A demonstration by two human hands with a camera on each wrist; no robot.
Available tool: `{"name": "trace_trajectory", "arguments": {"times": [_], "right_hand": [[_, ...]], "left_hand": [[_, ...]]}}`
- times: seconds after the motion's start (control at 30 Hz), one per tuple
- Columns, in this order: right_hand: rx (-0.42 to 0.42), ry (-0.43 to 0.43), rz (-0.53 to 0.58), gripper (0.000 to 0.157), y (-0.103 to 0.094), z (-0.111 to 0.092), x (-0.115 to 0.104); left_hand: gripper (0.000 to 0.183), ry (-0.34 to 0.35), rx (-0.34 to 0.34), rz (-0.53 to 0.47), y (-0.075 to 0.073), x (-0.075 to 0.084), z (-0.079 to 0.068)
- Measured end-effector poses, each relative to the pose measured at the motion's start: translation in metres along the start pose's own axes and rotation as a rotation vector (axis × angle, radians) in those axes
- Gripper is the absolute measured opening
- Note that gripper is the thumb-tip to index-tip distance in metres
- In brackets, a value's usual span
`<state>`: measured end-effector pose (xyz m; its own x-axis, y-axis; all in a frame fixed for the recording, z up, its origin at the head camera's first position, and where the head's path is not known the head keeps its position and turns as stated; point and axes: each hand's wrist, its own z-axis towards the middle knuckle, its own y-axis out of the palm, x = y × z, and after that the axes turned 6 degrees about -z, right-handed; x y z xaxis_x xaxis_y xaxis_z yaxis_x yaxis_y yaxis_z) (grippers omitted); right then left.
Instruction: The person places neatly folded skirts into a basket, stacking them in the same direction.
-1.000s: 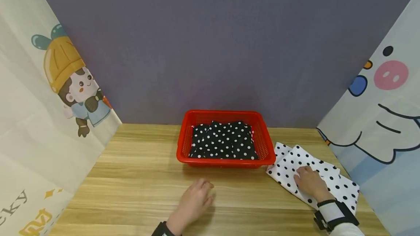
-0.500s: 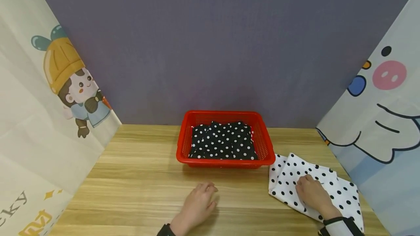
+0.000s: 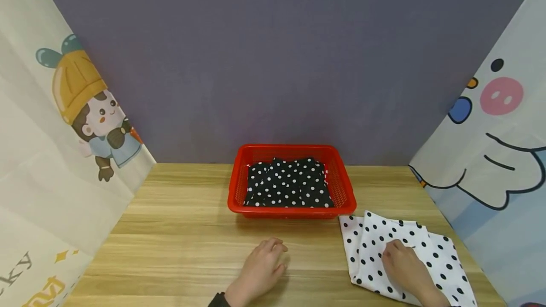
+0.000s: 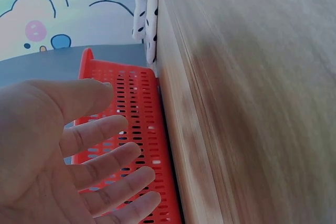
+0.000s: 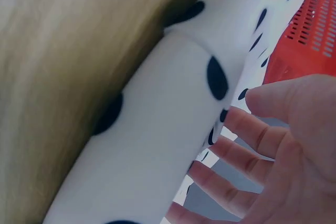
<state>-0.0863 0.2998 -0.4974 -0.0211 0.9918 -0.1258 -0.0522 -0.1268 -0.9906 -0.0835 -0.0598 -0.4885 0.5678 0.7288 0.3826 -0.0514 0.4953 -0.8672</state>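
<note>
A folded white cloth with black dots (image 3: 441,264) lies on the table at the right in the head view. My right hand (image 3: 407,269) rests on top of it. In the right wrist view the fingers (image 5: 257,137) reach to the cloth with their tips touching it, spread and only slightly bent. My left hand (image 3: 261,269) hovers over the table in front of the red basket (image 3: 294,212), holding nothing. Its fingers (image 4: 107,166) are spread and relaxed in the left wrist view. A black cloth with white dots (image 3: 290,184) lies inside the basket.
The wooden table (image 3: 179,231) meets a grey panel (image 3: 273,60) at the back, just behind the basket. Printed curtains flank it: a cartoon figure (image 3: 98,103) at the left, a pig face (image 3: 501,96) at the right.
The white dotted cloth has slid toward me and turned slightly under my right hand, which moved nearer with it. My left hand has shifted a little to the right. The basket stays put.
</note>
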Motion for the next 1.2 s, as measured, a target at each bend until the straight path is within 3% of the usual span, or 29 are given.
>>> {"name": "trace_trajectory", "arguments": {"times": [0.47, 0.8, 1.03, 1.2], "right_hand": [[-0.041, -0.057, 0.007, 0.005, 0.001, -0.008, -0.021], [-0.115, -0.101, 0.044, 0.005, -0.002, -0.005, -0.047], [-0.136, -0.151, 0.027, 0.008, -0.004, -0.007, -0.064], [-0.15, -0.157, 0.011, 0.01, -0.004, -0.01, -0.07]], "left_hand": [[0.027, 0.045, -0.034, -0.003, 0.004, 0.012, 0.005], [0.033, 0.089, -0.083, 0.036, 0.012, 0.027, 0.011], [0.038, 0.18, -0.083, 0.048, 0.021, 0.036, 0.014], [0.04, 0.221, -0.127, 0.045, 0.027, 0.043, 0.016]]}}
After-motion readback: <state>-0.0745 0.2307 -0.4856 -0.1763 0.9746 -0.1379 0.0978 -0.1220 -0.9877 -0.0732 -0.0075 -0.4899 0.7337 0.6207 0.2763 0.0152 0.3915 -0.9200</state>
